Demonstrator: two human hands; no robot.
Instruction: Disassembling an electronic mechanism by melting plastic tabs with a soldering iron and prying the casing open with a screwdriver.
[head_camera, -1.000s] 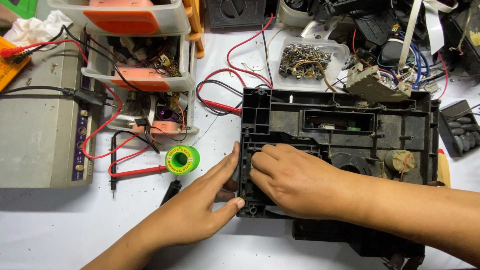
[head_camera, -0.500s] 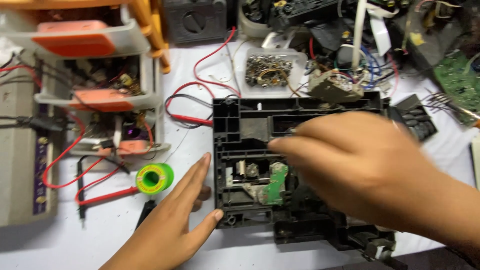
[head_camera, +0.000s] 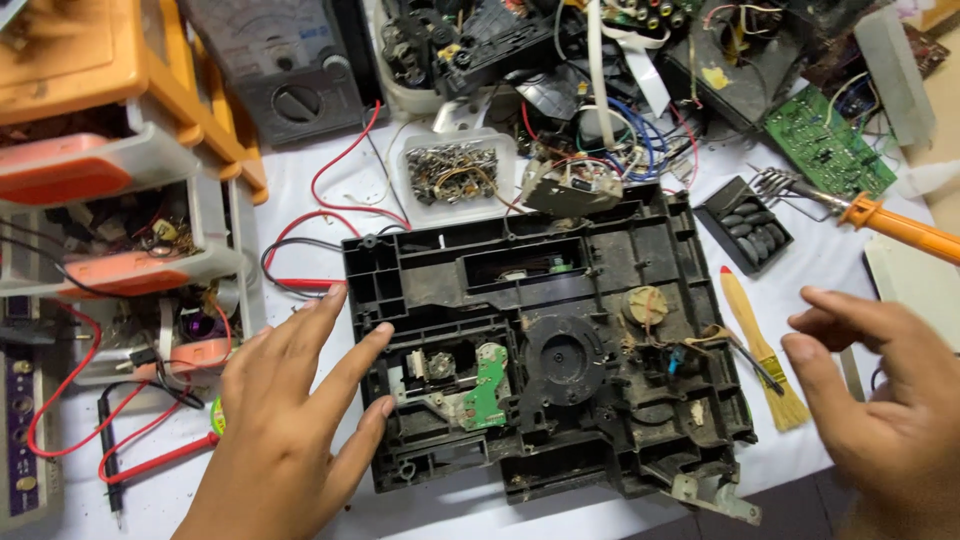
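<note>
White worktop (head_camera: 300, 160) crowded with parts carries a black plastic chassis (head_camera: 560, 350); left hand (head_camera: 290, 420) rests on its edge, fingers spread, while right hand (head_camera: 890, 400) hovers beside, fingers loosely curled, holding nothing.

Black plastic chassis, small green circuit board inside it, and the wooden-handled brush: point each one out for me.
black plastic chassis (head_camera: 620, 250), head view, on its bare upper deck.
small green circuit board (head_camera: 489, 385), head view, on the board's middle.
wooden-handled brush (head_camera: 750, 325), head view, on the flat wooden handle.

Dusty matt black plastic chassis (head_camera: 600, 300)
</note>
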